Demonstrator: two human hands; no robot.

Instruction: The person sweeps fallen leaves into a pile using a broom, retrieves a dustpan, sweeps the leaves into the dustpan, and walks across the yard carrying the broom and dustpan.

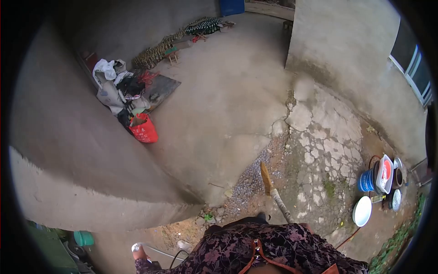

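My left hand [139,252] is at the lower left, out to the side of my body, with its fingers closed round something white that is too small to name. A thin metal rod [165,253] runs from near this hand toward my patterned top [228,249]. In front of me a pole with a wrapped, pale shaft [279,204] and a yellow-brown end [265,177] slants over the gravel. Its lower end goes behind my top. My right hand cannot be made out; my clothing hides that area.
A curved concrete wall [105,150] stands at left, with a red bag [144,129] beyond it. Bottles [207,26] line the back wall. At right are cracked paving [319,150], a white basin [362,211] and a blue bucket [366,181]. A green bucket [84,238] is at lower left.
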